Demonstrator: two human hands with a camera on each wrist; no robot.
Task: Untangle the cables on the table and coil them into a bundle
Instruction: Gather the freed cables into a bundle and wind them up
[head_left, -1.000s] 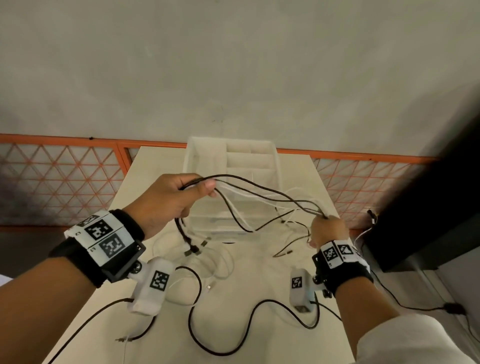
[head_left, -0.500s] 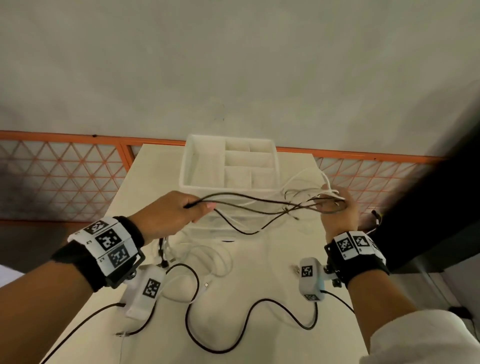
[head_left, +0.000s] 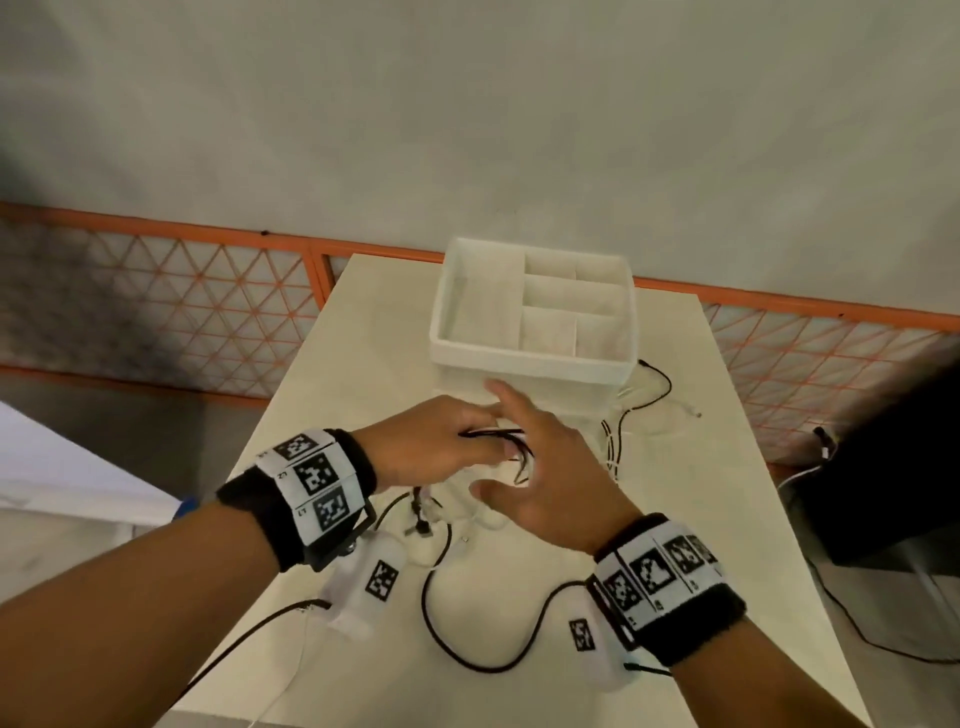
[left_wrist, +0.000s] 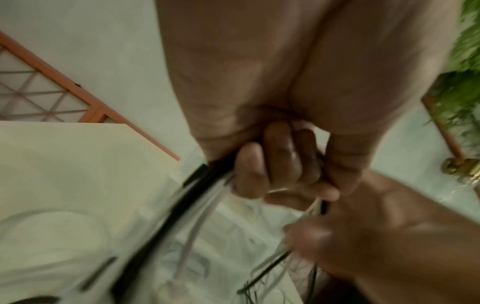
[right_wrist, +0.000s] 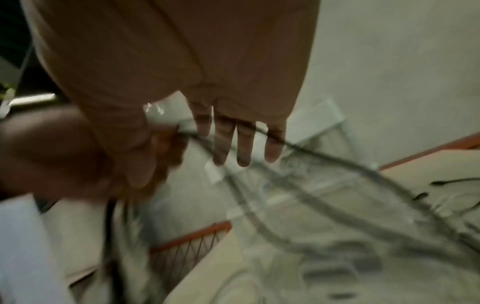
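A bundle of thin black and white cables (head_left: 493, 432) is held low over the cream table (head_left: 701, 519), in front of the white box. My left hand (head_left: 436, 441) grips it, and the left wrist view shows the fingers (left_wrist: 272, 174) curled round the strands (left_wrist: 197, 185). My right hand (head_left: 535, 467) lies against the left hand's fingertips with its fingers straight and spread (right_wrist: 233, 148). Blurred strands (right_wrist: 324, 160) run across those fingers. Loose black (head_left: 654, 384) and white (head_left: 691, 413) cable ends trail on the table to the right of the box.
A white organiser box (head_left: 530, 358) with several compartments stands at the table's far middle. A black lead (head_left: 467, 660) from the wrist cameras loops over the near table. An orange lattice railing (head_left: 156, 312) runs behind, and a dark object (head_left: 883, 467) sits off the right edge.
The hands held the cables stretched wide apart. The right hand has swung left to meet the left hand and opened its fingers. The bundle has dropped lower, and cable ends now lie right of the box.
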